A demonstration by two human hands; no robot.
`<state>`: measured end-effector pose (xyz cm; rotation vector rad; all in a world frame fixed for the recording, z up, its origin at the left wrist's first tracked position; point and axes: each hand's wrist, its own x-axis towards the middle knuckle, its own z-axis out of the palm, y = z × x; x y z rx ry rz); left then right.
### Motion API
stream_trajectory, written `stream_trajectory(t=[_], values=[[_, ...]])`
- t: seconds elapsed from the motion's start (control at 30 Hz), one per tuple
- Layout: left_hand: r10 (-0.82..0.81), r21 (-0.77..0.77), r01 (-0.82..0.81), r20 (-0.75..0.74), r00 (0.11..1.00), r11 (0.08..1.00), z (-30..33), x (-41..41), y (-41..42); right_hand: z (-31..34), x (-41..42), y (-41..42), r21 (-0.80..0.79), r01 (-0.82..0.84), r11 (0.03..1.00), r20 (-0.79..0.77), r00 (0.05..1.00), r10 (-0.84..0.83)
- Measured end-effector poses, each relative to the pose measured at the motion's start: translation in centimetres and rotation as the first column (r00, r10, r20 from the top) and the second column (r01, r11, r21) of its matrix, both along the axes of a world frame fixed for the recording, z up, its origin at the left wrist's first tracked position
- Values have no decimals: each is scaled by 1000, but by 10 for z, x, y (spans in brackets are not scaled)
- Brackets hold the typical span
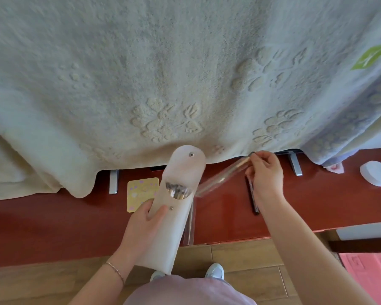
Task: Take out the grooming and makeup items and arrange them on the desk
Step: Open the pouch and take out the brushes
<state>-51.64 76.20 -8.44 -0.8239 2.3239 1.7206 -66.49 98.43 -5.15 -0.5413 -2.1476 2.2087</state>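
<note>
so from my feed the left hand (149, 216) has its grip wrapped around a tall pale pouch (172, 219), flap open, with brush handles (177, 191) poking out of the mouth. the pouch is held up over the front of the red desk (306, 208). the right hand (265, 172) pinches a clear-sleeved brush (223, 177), slanted between the pouch mouth and the fingers, above the desk. a dark pencil (252, 194) lies on the desk under that wrist. a yellow card (141, 192) sits left of the pouch, a white round case (376, 172) far right, and a cream blanket (163, 73) hangs behind.
</note>
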Motion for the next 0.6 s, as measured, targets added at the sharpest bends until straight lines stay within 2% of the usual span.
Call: stream_trajectory(t=[0.1,0.2,0.27,0.47,0.6], values=[[95,8,-95,-11,995,995,3,5,-10,-12,-6,2,174,-90,981,64,995,80],[154,11,-153,-24,988,988,6,7,-13,-41,-4,-16,334,-360,871,225,928,298],[158,25,-157,-27,987,987,8,9,-11,-61,-1,-29,386,-467,796,301,879,369],[117,54,-115,-33,993,992,11,15,-4,-90,1,-53,426,-549,720,380,830,408],[69,28,-67,-54,996,997,13,11,3,-91,-1,-52,413,-521,747,355,847,395]])
